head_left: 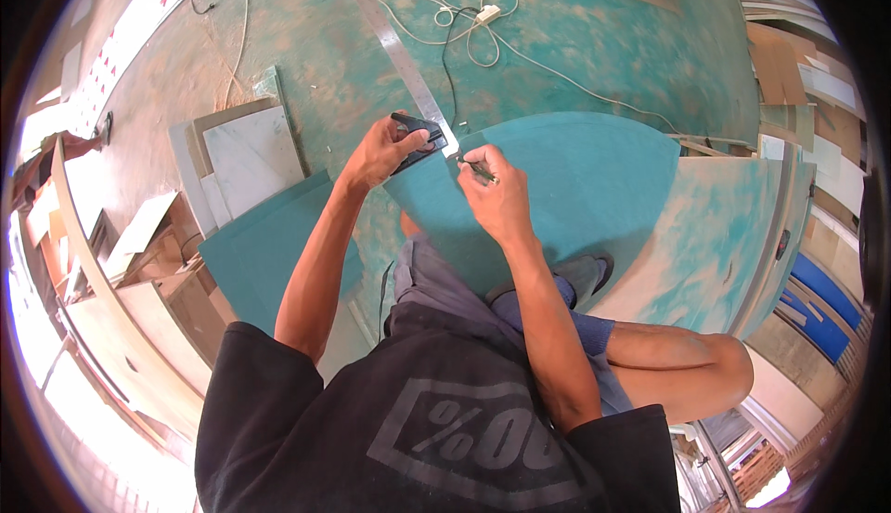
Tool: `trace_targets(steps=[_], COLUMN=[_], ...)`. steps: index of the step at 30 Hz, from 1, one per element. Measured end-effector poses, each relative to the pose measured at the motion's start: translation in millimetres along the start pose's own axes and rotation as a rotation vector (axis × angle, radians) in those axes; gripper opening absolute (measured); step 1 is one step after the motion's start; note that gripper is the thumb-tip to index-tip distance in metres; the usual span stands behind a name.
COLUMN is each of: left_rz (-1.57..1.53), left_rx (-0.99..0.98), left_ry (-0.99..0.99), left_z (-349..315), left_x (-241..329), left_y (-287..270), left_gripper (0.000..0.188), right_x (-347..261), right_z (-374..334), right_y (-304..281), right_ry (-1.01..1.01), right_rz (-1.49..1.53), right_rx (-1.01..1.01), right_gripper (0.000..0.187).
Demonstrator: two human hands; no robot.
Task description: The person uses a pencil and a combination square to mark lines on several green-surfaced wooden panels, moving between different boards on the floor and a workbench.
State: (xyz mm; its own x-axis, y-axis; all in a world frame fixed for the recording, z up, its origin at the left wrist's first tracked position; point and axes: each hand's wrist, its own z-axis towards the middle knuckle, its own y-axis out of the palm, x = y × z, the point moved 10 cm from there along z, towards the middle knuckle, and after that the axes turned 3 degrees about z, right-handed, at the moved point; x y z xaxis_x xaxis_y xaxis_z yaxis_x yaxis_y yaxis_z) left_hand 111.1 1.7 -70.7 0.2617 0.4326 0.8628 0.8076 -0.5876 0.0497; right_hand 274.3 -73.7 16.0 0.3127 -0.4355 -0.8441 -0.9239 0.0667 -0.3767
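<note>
My left hand (376,153) is closed on the black stock of a try square (406,60), at the near left edge of a teal board (585,174). The square's long steel blade reaches away from me, past the board and over the floor. Close by on the right, my right hand (499,199) pinches a dark, slim pencil or pen (482,173). Its tip is at the near end of the blade, by the board's edge. Whether the tip touches the board I cannot tell.
A pale cable with a white socket block (487,14) lies looped on the teal-stained floor. Stacked pale panels (251,155) and another teal board (269,239) are at left. A teal-smeared curved panel (710,234) is at right, near wood offcuts. My foot (587,276) rests beside the board.
</note>
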Motion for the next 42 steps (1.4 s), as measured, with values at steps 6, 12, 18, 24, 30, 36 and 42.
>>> trace_targets(steps=[6,12,18,24,30,36,42], left_rz=[0.120,0.019,0.118,0.228,-0.012,-0.236,-0.032], left_rx=[-0.009,0.052,-0.004,-0.079,-0.003,0.099,-0.143], left_ry=[-0.029,0.006,0.020,-0.003,0.068,0.059,0.027], left_z=[18,37,57,78,71,-13,-72], left_x=[14,28,49,71,64,90,57], left_y=[14,31,52,76,60,-12,-17], left_gripper=[0.031,0.029,0.029,0.032,0.036,0.030,0.026], right_x=[8,13,19,30,21,24,-26], right_z=[7,14,19,25,1,-14,-78], right_y=[-21,-43,-68,-96,-141,-113,68], right_ry=[0.029,0.010,0.029,0.009,0.066,0.162,0.609], right_rz=[0.014,0.055,0.057,0.103,0.540,0.454,0.767], right_rx=[0.052,0.141,0.195,0.310,0.510,0.300,-0.615], right_gripper=[0.012,0.011,0.011,0.012,0.022,0.039,0.063])
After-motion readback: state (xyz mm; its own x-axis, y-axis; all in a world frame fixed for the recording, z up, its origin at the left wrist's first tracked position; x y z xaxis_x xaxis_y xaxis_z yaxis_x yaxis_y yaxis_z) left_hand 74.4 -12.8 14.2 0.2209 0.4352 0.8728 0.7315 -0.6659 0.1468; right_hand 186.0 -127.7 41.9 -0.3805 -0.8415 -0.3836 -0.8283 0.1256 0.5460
